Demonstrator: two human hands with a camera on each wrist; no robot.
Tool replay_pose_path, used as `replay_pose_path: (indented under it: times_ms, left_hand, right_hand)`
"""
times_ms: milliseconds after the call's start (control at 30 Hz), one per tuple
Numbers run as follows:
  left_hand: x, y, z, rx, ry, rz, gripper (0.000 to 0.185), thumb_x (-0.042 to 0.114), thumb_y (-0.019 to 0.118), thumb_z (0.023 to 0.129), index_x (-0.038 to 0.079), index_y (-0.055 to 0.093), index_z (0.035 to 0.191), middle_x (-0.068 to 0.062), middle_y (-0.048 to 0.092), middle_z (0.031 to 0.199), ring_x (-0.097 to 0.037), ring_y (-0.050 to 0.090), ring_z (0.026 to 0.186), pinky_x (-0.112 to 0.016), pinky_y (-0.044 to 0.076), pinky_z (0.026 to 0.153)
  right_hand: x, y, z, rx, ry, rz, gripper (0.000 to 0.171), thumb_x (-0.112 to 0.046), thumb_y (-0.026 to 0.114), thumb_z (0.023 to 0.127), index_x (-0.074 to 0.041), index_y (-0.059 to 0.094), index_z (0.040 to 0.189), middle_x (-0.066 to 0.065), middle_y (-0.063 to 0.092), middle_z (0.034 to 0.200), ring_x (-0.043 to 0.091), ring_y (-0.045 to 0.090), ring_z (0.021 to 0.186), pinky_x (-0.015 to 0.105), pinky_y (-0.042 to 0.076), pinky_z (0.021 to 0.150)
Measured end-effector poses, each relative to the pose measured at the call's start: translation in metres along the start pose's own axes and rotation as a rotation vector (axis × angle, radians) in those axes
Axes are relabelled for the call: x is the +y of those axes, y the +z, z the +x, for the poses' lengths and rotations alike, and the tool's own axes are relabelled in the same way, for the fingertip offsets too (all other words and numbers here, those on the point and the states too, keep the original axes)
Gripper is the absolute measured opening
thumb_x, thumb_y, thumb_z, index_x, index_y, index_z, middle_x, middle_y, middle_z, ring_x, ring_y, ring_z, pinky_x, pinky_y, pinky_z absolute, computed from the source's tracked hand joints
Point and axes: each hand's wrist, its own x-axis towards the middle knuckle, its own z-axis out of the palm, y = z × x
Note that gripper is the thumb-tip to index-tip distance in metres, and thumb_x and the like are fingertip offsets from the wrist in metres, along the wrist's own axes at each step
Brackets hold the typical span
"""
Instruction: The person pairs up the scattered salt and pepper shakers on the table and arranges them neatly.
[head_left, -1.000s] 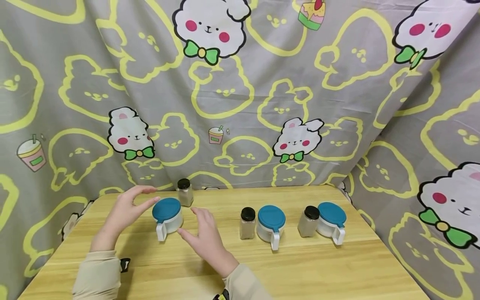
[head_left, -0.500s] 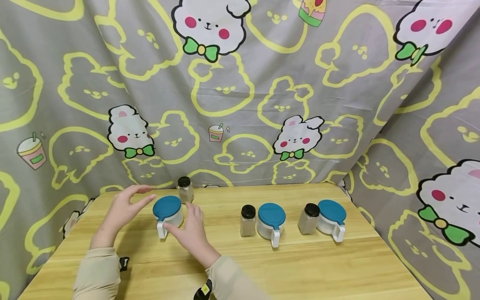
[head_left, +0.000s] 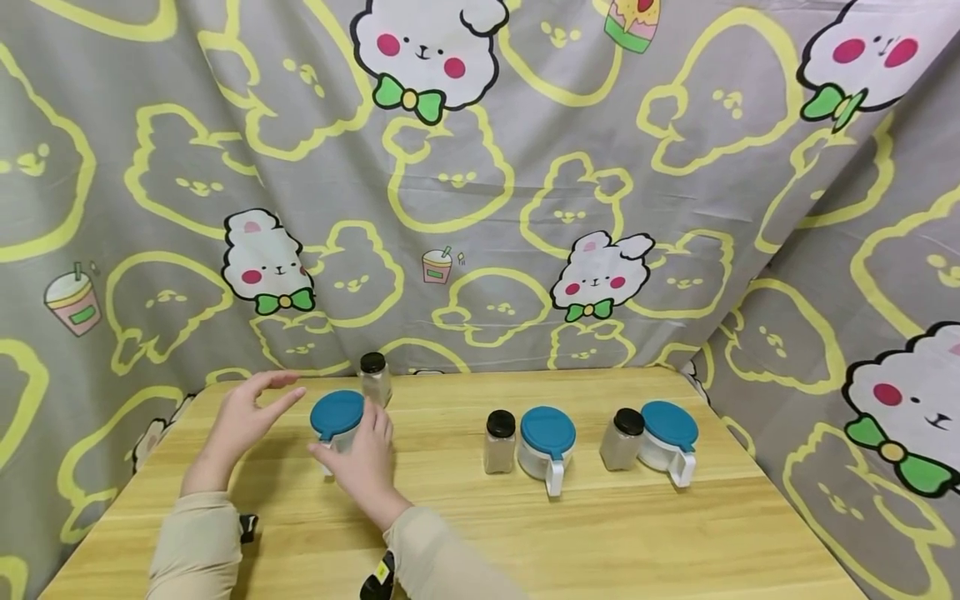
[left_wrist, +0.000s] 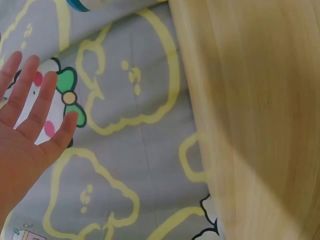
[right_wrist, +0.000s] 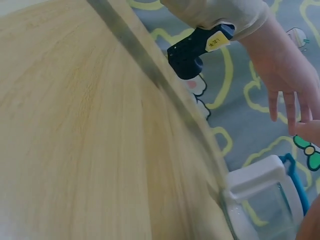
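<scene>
A seasoning jar with a blue lid [head_left: 337, 412] and white handle stands at the table's left; the right wrist view shows its white handle [right_wrist: 256, 177] and clear body. My right hand [head_left: 363, 458] is at the jar's right side, covering part of it, with thumb extended across the handle side. Whether its fingers touch the jar cannot be told. Left of the jar, my left hand [head_left: 251, 417] hovers apart from it, thumb and fingers spread around air. In the left wrist view the left hand [left_wrist: 25, 120] has its fingers extended.
A black-capped glass shaker [head_left: 376, 382] stands behind the jar. Farther right are another shaker [head_left: 500, 443] beside a blue-lidded jar [head_left: 547, 433], then a third shaker [head_left: 622, 442] beside a third such jar [head_left: 669, 427]. A patterned curtain [head_left: 465, 217] hangs behind the wooden table [head_left: 585, 533].
My right hand has moved left, from beside the jar to in front of its right side. The left hand has drawn slightly back from the lid. The jars and shakers stay put.
</scene>
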Motion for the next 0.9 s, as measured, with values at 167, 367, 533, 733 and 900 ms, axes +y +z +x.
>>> replay_pose_path:
  times_ms: [167,367,533,733,900]
  left_hand:
    - [-0.006,-0.002,-0.001,-0.005,-0.023,0.001,0.049,0.041,0.062,0.094,0.003,0.061,0.125,-0.024,0.062,0.123,-0.042,0.053,0.117,-0.065,0.041,0.093]
    - [-0.005,-0.004,-0.002,-0.022,-0.040,0.005,0.049,0.042,0.061,0.095,0.003,0.061,0.124,-0.025,0.062,0.124,-0.042,0.053,0.118,-0.065,0.040,0.095]
    - [-0.003,-0.003,-0.002,-0.019,-0.035,0.004,0.047,0.039,0.062,0.095,0.001,0.061,0.122,-0.025,0.062,0.122,-0.042,0.053,0.116,-0.063,0.040,0.094]
    - [-0.006,0.000,-0.003,-0.017,-0.030,-0.001,0.045,0.036,0.064,0.094,0.001,0.062,0.121,-0.025,0.063,0.120,-0.040,0.055,0.115,-0.063,0.041,0.095]
    - [-0.010,0.001,-0.003,-0.008,-0.039,-0.014,0.044,0.036,0.064,0.094,0.001,0.062,0.121,-0.025,0.063,0.121,-0.040,0.055,0.116,-0.064,0.040,0.096]
  right_hand:
    - [-0.002,0.012,0.002,0.014,0.081,0.023,0.108,-0.055,0.081,0.071,-0.009,0.026,0.152,0.009,0.034,0.152,0.027,0.034,0.140,0.049,0.040,0.109]
    - [-0.001,0.023,0.005,0.060,0.145,0.091,0.113,-0.052,0.083,0.069,-0.007,0.023,0.153,0.014,0.031,0.153,0.031,0.031,0.142,0.053,0.036,0.111]
    - [0.002,0.033,0.007,0.112,0.154,0.129,0.111,-0.049,0.085,0.068,-0.004,0.026,0.151,0.014,0.035,0.150,0.032,0.035,0.138,0.053,0.036,0.110]
    - [0.004,0.040,0.008,0.151,0.157,0.157,0.112,-0.047,0.086,0.067,-0.005,0.026,0.151,0.015,0.037,0.149,0.033,0.038,0.136,0.054,0.038,0.109]
    - [0.005,0.047,0.009,0.176,0.148,0.182,0.112,-0.044,0.087,0.067,-0.005,0.026,0.151,0.015,0.038,0.149,0.035,0.042,0.135,0.055,0.039,0.107]
